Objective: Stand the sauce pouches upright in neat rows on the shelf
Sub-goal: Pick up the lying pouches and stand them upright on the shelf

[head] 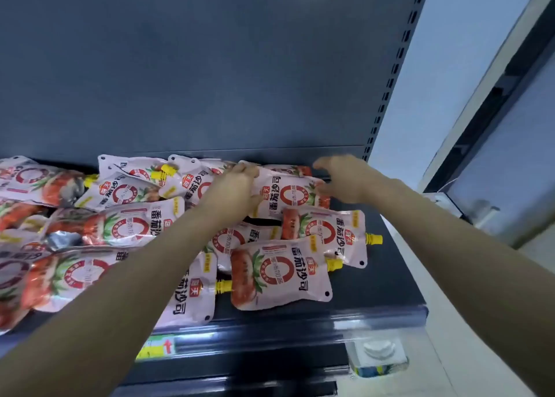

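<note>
Several pink sauce pouches with tomato pictures and yellow caps lie flat in a loose heap on the dark shelf (375, 294). My left hand (231, 189) grips the left edge of a pouch (288, 198) near the back of the shelf. My right hand (345, 180) hovers over that pouch's right end, fingers spread and loosely bent, with nothing clearly in its grasp. Two more flat pouches lie in front: one (327, 234) just below the held one, another (279, 273) near the shelf's front edge.
The shelf's dark back panel (210, 66) rises behind the heap, with a slotted upright (390, 75) at its right. A price strip (159, 347) runs along the front edge. A small white-capped carton (378, 356) sits on a lower level at the right.
</note>
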Demonstrator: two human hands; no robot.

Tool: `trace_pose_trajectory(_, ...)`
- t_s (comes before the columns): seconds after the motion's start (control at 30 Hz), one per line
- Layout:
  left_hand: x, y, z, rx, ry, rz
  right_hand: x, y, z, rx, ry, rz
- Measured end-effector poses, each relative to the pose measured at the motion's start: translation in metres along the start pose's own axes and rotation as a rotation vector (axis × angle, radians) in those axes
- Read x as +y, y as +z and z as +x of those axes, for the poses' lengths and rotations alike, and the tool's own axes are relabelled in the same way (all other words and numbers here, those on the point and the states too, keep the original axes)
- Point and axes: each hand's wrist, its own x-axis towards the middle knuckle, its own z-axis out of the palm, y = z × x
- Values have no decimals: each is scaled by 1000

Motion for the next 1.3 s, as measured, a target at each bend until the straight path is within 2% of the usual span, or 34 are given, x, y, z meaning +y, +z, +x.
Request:
trace_pose_trajectory(0.2, -10, 17, 12, -21, -195, -53, -1, 4, 39, -39, -157, 44)
trace_pose_trajectory(0.33, -19, 25, 19, -52, -320, 46, -6, 7, 57, -39, -220, 64)
trace_pose_trajectory(0.43, -23, 29, 23, -15, -357, -25, -12, 11, 71, -37, -269, 86)
trace_pose_trajectory(0.7, -15, 28, 12, 62, -376, -396, -28, 12, 104, -91, -389, 124)
trace_pose_trajectory(0.97, -15, 29, 0, 39, -433, -450, -70, 10, 130, -256, -557, -48)
trace_pose_trajectory(1.3, -8, 28, -7, 73, -440, -451, -88, 10, 146, -208, -654, -240)
